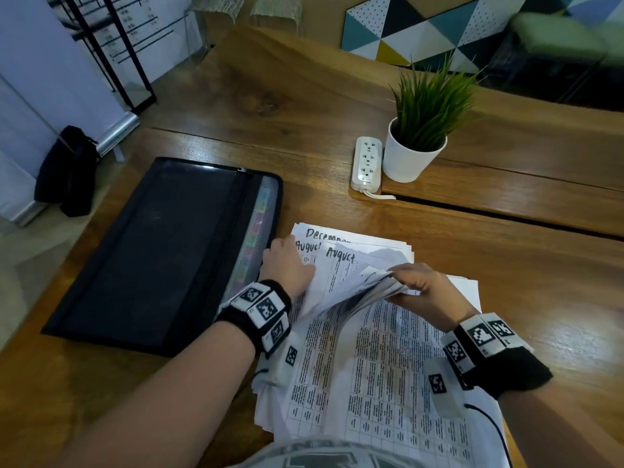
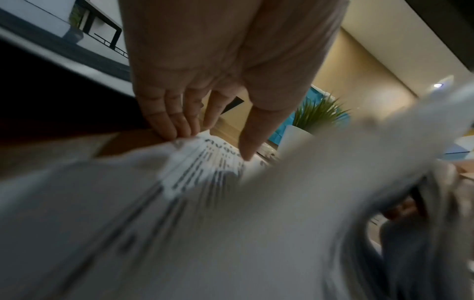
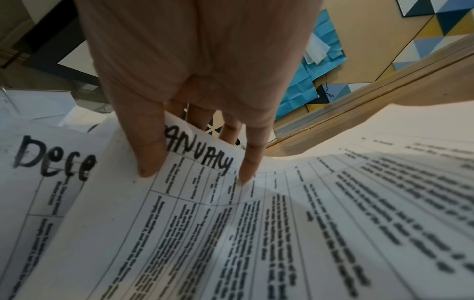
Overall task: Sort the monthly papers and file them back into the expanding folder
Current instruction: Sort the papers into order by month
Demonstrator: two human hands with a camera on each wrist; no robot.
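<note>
A black expanding folder (image 1: 162,251) lies flat on the wooden table (image 1: 270,113), left of a pile of printed sheets (image 1: 371,359). Coloured tabs (image 1: 256,231) show along its right edge. Handwritten month names head the sheets: December (image 1: 324,233) at the back, August (image 1: 341,256) in front. My left hand (image 1: 283,251) rests with straight fingers on the pile's top left corner; its fingertips (image 2: 179,134) touch an August sheet (image 2: 205,162). My right hand (image 1: 401,282) pinches a curled bundle of lifted sheets. Its thumb (image 3: 151,158) lies on a January sheet (image 3: 205,160), beside a December sheet (image 3: 51,162).
A white power strip (image 1: 367,163) and a potted green plant (image 1: 418,143) stand behind the papers. A dark gap (image 1: 506,211) runs between the table boards on the right. A black bag (image 1: 67,170) sits on the floor left of the table.
</note>
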